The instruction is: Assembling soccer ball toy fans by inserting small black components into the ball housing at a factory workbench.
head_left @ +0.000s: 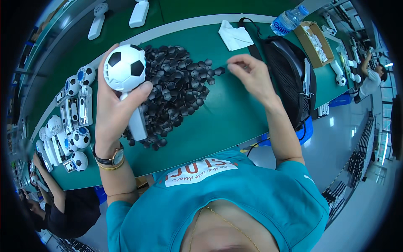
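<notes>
A white handheld fan with a black-and-white football-shaped head is gripped in my left hand. Its head points up and away, and its handle slants down across the pile below. That pile holds many small black five-sided pieces, heaped on the green table. To the right of the heap, my right hand hovers with the thumb and fingertips drawn together. Whatever may be between those fingertips is too small to make out. A few loose black pieces lie just left of that hand.
More football-headed fans crowd the table's left side. A black mesh bag, white tissue, water bottle and cardboard box stand at the right. Other people sit at far left and far right.
</notes>
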`<action>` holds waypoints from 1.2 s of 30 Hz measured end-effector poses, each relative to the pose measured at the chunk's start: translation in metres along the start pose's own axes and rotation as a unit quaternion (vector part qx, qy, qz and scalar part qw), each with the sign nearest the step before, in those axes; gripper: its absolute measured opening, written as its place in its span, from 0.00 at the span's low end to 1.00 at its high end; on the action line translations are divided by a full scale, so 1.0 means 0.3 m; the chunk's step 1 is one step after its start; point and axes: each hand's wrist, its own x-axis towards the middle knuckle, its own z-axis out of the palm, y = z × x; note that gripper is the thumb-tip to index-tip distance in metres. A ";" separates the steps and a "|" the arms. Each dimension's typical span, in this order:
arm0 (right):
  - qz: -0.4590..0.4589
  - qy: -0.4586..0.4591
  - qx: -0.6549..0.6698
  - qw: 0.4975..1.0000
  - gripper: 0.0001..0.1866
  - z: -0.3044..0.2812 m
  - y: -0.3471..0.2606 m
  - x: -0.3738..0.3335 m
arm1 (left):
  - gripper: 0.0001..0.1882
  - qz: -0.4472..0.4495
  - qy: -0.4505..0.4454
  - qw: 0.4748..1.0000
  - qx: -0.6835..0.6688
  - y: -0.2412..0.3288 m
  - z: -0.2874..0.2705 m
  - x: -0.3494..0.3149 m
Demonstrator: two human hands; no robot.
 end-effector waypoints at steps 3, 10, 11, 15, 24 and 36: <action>-0.035 -0.027 -0.128 0.991 0.11 0.019 0.007 -0.033 | 0.40 -0.075 -0.039 0.994 -0.066 -0.020 -0.011 -0.019; -0.115 -0.015 -0.233 0.966 0.13 0.054 0.008 -0.003 | 0.37 -0.110 -0.063 0.975 -0.184 -0.038 0.016 -0.021; -0.116 -0.015 -0.233 0.965 0.13 0.061 0.009 0.010 | 0.37 -0.109 -0.063 0.975 -0.183 -0.038 0.022 -0.019; -0.118 0.002 -0.221 0.968 0.12 0.094 0.011 0.079 | 0.38 -0.106 -0.071 0.978 -0.166 -0.049 0.036 -0.012; 0.027 -0.101 -0.156 0.982 0.08 0.093 -0.059 0.169 | 0.37 -0.104 -0.038 0.973 -0.203 -0.080 0.057 0.010; -0.066 -0.027 0.319 0.945 0.08 0.303 -0.307 0.073 | 0.40 0.015 0.057 0.980 -0.188 -0.079 0.151 0.023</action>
